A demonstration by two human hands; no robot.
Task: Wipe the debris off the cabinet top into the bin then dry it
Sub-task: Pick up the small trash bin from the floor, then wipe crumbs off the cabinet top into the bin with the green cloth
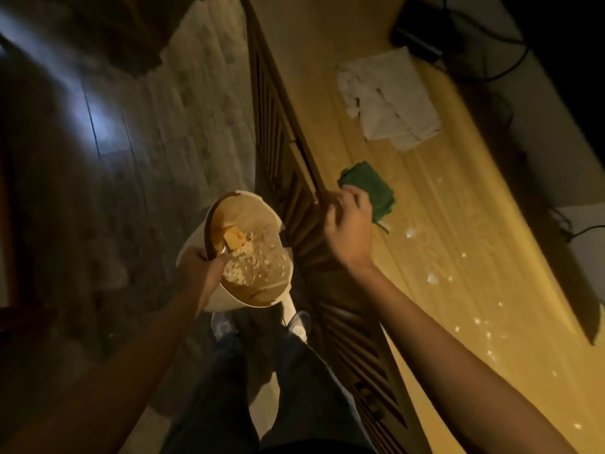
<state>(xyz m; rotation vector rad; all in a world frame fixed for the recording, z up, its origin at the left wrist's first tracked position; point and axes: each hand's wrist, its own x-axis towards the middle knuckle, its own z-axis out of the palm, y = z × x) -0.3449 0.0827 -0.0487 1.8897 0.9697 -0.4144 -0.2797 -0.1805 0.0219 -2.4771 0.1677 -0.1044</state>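
Observation:
A white bin (262, 224) with white crumbs and an orange scrap inside is tilted beside the wooden cabinet's front edge. My left hand (204, 263) grips its near rim. My right hand (348, 221) holds a green cloth (370, 188) at the edge of the cabinet top (465, 224), just right of the bin. White debris (432, 278) lies scattered on the cabinet top to the right of and nearer than the cloth. A white towel (389, 99) lies flat farther along the top.
A dark device with cables (422, 40) sits at the far end of the cabinet near the wall. The slatted cabinet front (330, 280) runs down the middle. My legs and shoes (299, 322) stand on the wood floor below the bin.

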